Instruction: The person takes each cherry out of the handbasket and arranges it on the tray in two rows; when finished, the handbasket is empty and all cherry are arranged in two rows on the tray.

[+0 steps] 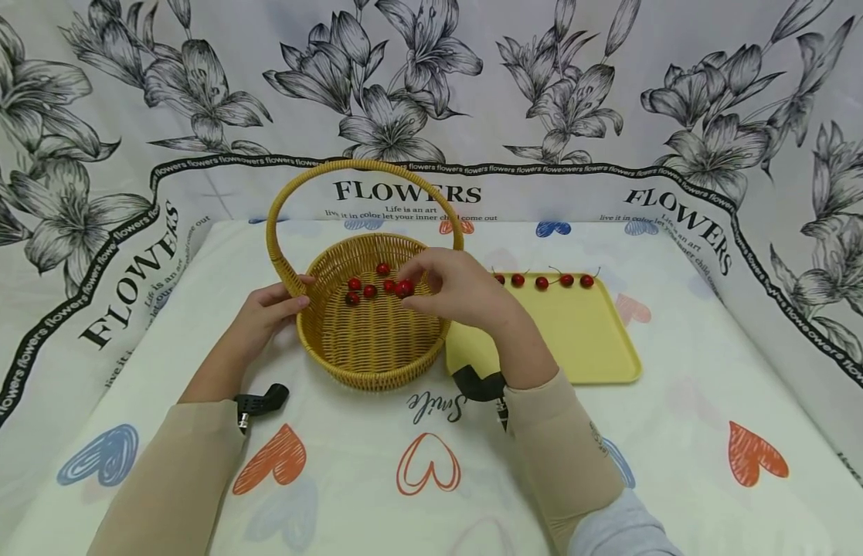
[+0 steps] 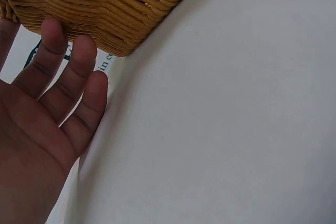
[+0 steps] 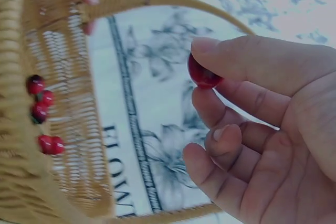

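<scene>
While the left hand grips the wicker basket at the foot of its arched handle, thumb on one side and a finger on the other, its remaining fingers bend loosely by the woven wall; the right hand pinches a red cherry between thumb and forefinger over the basket, its other fingers half curled; five loose cherries lie inside; a row of cherries lines the far edge of the yellow tray, just to the basket's right.
</scene>
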